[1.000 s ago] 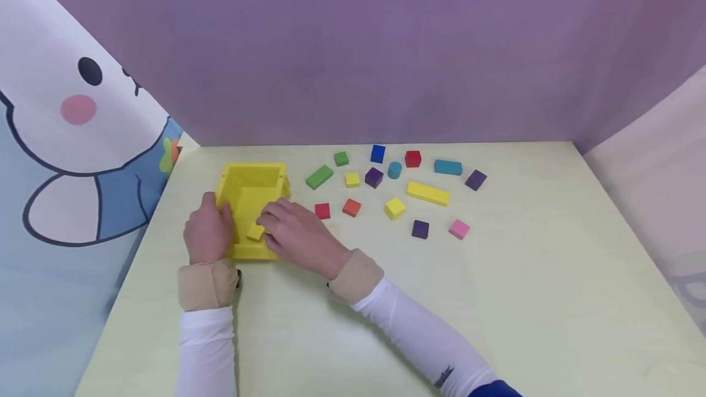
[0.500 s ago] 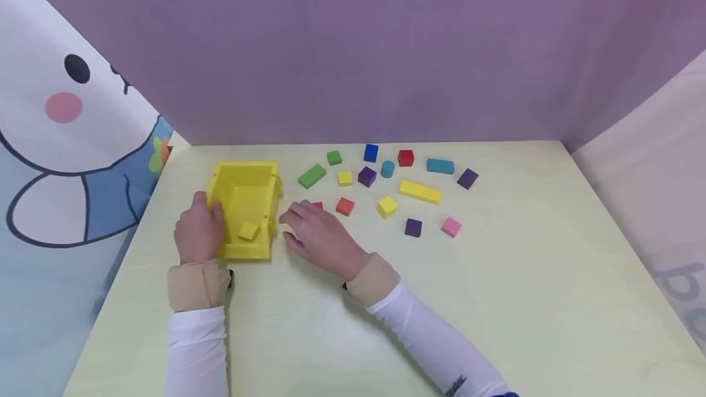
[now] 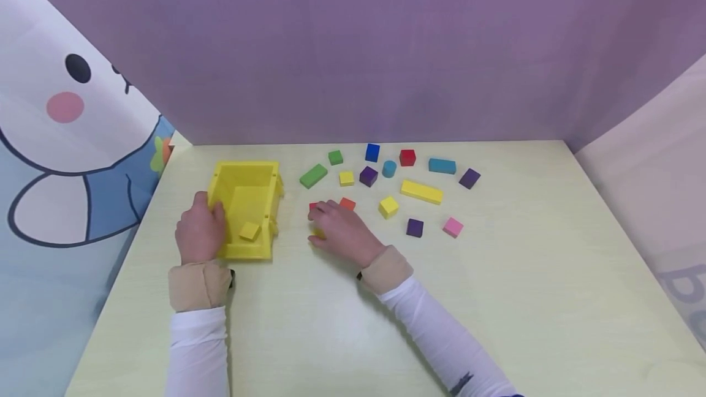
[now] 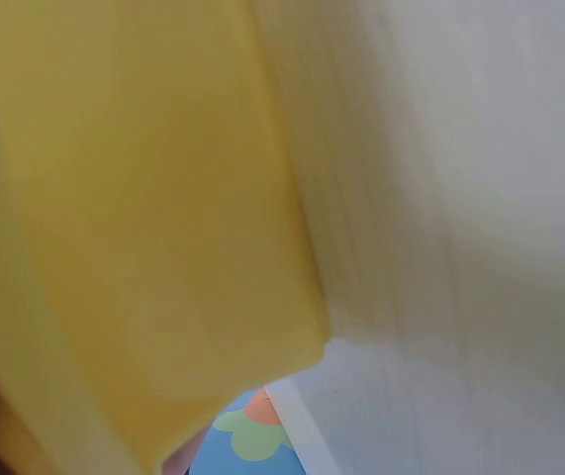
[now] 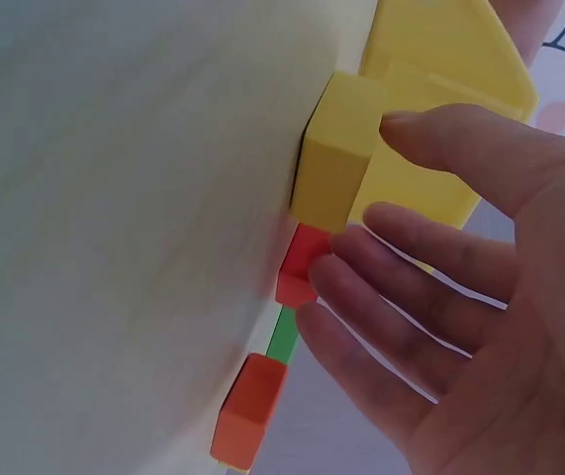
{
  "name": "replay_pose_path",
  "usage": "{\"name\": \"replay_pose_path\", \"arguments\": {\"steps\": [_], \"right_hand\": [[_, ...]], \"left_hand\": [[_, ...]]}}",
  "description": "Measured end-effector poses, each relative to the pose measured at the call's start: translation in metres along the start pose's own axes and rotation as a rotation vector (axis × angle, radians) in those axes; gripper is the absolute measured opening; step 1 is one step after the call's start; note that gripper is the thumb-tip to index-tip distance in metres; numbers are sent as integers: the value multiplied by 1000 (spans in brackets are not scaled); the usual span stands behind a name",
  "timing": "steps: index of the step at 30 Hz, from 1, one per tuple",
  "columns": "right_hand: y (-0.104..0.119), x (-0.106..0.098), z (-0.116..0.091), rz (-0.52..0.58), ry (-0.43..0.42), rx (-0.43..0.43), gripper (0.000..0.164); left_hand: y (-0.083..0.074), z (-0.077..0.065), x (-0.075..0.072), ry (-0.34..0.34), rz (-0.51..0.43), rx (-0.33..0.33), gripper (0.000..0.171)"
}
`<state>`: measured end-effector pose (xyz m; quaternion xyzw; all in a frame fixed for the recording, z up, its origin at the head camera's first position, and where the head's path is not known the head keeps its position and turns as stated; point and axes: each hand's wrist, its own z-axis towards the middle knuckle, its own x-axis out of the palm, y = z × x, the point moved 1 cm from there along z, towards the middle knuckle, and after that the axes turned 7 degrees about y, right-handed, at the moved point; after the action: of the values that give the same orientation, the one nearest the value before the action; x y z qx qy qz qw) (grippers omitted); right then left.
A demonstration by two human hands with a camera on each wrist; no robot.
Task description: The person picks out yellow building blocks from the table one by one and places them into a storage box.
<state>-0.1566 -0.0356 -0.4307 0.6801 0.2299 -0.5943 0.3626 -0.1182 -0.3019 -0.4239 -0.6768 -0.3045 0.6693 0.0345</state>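
Note:
At the left of the table stands a yellow box (image 3: 267,201), a small yellow block (image 3: 250,231) lying inside it. My left hand (image 3: 200,228) grips the box's left wall, its thumb over the rim. The left wrist view is mostly filled by the box's outer side (image 4: 163,218). To the right of the box, my right hand (image 3: 347,234) reaches over another yellow block (image 5: 336,153). Its thumb and fingers are spread close to that block without visibly pinching it. Just beyond the fingertips are a red block (image 5: 303,265) and an orange-red block (image 5: 249,411).
Several coloured blocks are scattered rightward, among them a green bar (image 3: 313,176), a purple cube (image 3: 368,176), a blue cylinder (image 3: 389,168), a long yellow bar (image 3: 421,192) and a pink block (image 3: 453,227). A purple backdrop (image 3: 375,54) rises behind the table.
My right hand has let go of the small yellow block inside the box and moved right, out to the yellow block on the table. My left hand keeps its hold on the box.

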Motion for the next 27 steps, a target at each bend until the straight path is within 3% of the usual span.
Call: {"name": "replay_pose_path", "arguments": {"steps": [6,15,27], "right_hand": [[-2,-1,-3,63,33,14,34],[-4,0,-7,119,78,-30,36],[-11,-5,-7,108,144,-78,35]], "left_hand": [[0,0,0,14,1,-10,43],[0,-1,-1,-1,-1,-2,44],[-3,0,0,-11,1,-9,43]]}}
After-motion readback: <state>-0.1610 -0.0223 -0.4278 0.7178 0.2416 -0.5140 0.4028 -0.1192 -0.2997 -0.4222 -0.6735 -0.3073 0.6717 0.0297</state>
